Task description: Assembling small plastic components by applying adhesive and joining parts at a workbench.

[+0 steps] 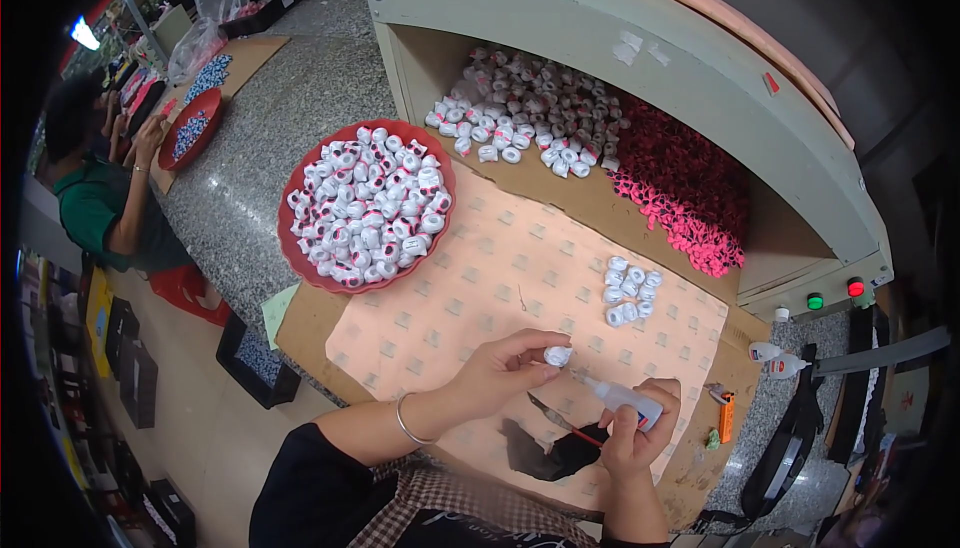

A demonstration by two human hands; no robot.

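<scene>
My left hand (500,368) pinches a small white ring-shaped piece (558,355) between thumb and fingers, just above the patterned pink sheet (480,288). My right hand (635,428) grips a small clear glue bottle (620,396), its thin nozzle pointing left and nearly touching the white piece. A small cluster of white pieces (630,293) lies on the sheet beyond my hands. A red bowl (300,248) heaped with white pieces stands at the far left of the sheet.
A grey open-fronted cabinet (700,78) holds a pile of white pieces (530,113) and a heap of pink parts (685,188). Two glue bottles (778,358) and an orange cutter (726,416) lie at right. Another person (100,188) sits at far left by a second red bowl (190,128).
</scene>
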